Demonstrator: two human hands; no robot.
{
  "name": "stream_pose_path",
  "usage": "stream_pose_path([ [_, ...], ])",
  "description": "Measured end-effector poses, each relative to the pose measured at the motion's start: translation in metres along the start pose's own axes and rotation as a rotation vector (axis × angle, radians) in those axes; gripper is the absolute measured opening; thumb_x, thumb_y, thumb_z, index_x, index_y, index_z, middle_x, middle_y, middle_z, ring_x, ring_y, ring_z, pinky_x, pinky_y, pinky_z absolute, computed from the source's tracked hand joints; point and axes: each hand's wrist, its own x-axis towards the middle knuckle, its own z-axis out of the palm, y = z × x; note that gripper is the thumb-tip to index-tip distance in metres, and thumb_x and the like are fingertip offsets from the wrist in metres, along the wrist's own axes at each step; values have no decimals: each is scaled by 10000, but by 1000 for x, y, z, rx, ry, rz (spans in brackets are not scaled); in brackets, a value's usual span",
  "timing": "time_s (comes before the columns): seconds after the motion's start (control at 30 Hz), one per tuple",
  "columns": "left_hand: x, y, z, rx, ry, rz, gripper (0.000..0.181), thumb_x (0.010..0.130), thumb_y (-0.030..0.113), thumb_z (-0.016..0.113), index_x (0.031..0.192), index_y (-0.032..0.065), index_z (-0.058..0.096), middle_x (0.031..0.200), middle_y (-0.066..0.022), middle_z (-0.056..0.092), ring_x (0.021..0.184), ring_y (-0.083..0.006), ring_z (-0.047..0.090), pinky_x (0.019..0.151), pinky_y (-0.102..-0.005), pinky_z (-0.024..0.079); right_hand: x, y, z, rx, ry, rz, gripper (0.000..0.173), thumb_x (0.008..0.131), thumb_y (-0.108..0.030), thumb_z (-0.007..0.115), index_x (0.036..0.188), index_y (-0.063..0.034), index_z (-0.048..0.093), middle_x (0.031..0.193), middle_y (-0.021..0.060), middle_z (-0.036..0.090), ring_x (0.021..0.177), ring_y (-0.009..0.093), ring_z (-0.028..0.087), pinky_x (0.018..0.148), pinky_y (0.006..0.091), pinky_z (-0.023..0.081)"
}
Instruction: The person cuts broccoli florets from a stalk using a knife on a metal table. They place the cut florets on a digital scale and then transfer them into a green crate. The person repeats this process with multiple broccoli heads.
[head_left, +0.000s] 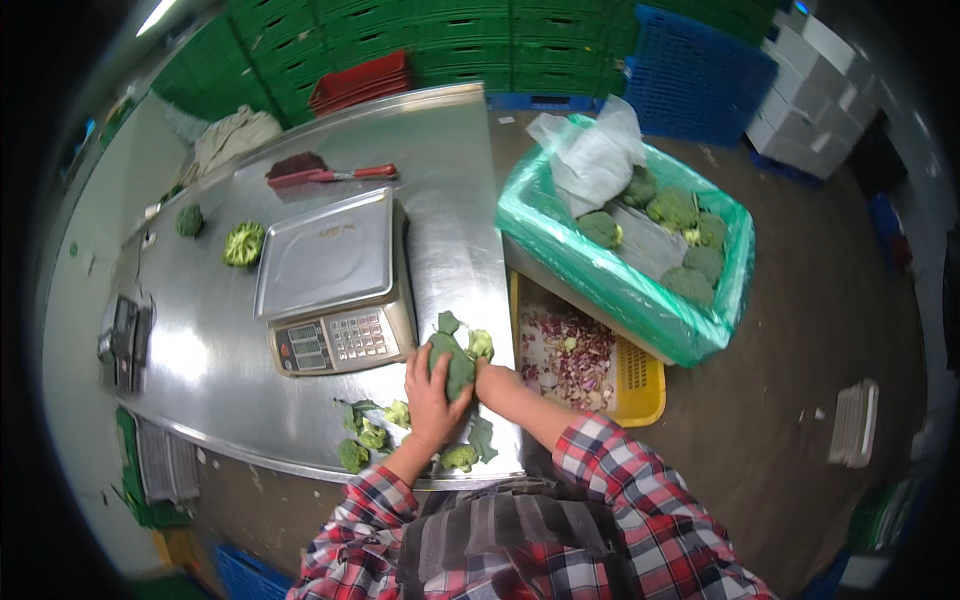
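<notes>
My left hand (435, 394) is closed around a broccoli head (450, 364) with leaves, near the right edge of a steel table (450, 247). Against the right side of that head is my right hand (495, 382), its fingers partly hidden, beside a pale green floret (480, 344); whether it grips anything is unclear. Small broccoli pieces (373, 433) and leaves lie left of my left wrist, and another floret (459, 457) with a loose leaf (482, 439) lies between my forearms. A digital scale (326, 255) with a bare metal pan stands just beyond my left hand.
Right of the table, a crate lined with green plastic (622, 266) holds broccoli heads and plastic sheets. Below it, a yellow crate (649, 394) contains reddish scraps. A red-handled brush (375, 172) and two broccoli heads (244, 244) lie farther back on the table. Green crates (457, 45) line the back.
</notes>
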Motion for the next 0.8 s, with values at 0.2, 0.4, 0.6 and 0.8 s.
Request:
stream_pose_path([
  [0.2, -27, -42, -40, -637, -1, -482, 804, 634, 6, 626, 1352, 53, 269, 1378, -190, 303, 1274, -281, 333, 1056, -349, 285, -45, -9, -29, 407, -273, 232, 202, 838, -121, 446, 961, 36, 479, 766, 261, 605, 708, 405, 606, 653, 468, 488],
  [0.4, -32, -52, -58, -824, -147, -483, 776, 641, -23, 613, 1348, 66, 303, 1289, -130, 407, 1202, -220, 413, 1011, -322, 337, -70, -17, -15, 100, 66, -226, 180, 858, -153, 474, 890, 21, 446, 661, 230, 587, 650, 408, 592, 597, 491, 466],
  [0.6, -43, -65, -43, -783, -72, -537, 731, 615, -16, 604, 1298, 48, 354, 1224, -113, 456, 1105, -209, 479, 962, -309, 382, -69, -26, 3, -49, 13, -154, 149, 848, -132, 455, 871, 14, 438, 639, 212, 592, 614, 402, 595, 568, 505, 465],
  [0.8, -23, -93, -81, -1425, 192, -702, 680, 699, 209, 639, 1309, 104, 359, 1242, -105, 458, 1120, -233, 493, 946, -362, 425, -67, -38, -32, 474, -10, 58, 190, 879, -177, 474, 891, 13, 481, 603, 188, 575, 486, 322, 574, 480, 406, 474],
])
